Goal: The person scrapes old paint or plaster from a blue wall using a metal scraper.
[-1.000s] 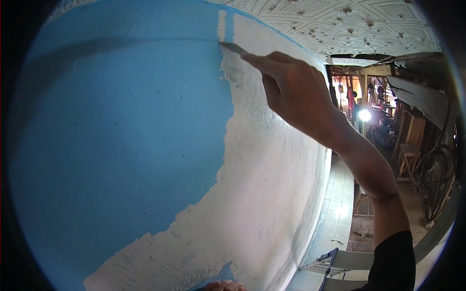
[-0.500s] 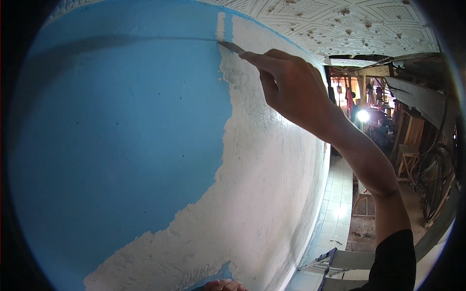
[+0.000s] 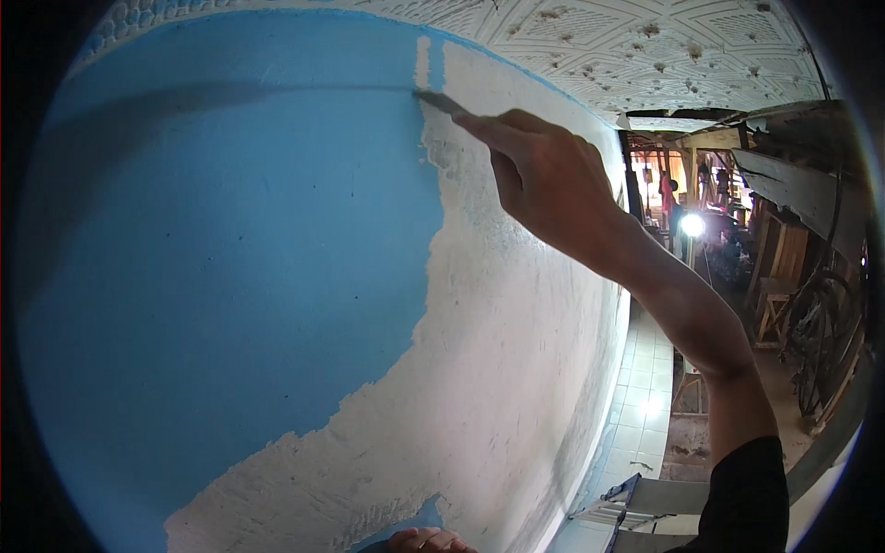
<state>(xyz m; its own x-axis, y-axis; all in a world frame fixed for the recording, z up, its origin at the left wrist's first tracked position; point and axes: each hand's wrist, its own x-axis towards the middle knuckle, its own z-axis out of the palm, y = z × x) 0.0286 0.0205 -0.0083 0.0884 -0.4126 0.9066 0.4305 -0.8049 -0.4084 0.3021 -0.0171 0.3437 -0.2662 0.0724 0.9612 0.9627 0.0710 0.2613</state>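
Raised high in front of me, my right hand (image 3: pixel 558 180) grips a flat scraper (image 3: pixel 441 101), its fingers closed round the handle end. The scraper's tip touches the wall where the blue paint (image 3: pixel 267 240) borders the bared whitish plaster (image 3: pixel 502 341). Just above the tip, a narrow blue strip (image 3: pixel 436 66) runs between two bared patches. Only the knuckles and fingers of my left hand (image 3: pixel 429 541) show at the lower edge. They look curled, and whatever they may hold lies out of sight. A small blue patch (image 3: pixel 406 527) of wall is beside them.
A white patterned ceiling (image 3: pixel 636 51) meets the wall overhead. To the right, a folding ladder (image 3: pixel 636 502) stands at the bottom, near pale floor tiles (image 3: pixel 645 396). Farther off are a bright lamp (image 3: pixel 692 224), a wooden stool (image 3: pixel 772 313) and stacked boards.
My view has tilted up slightly, so the wall sits a little lower in the picture. The scraper stays at nearly the same spot on the paint edge.
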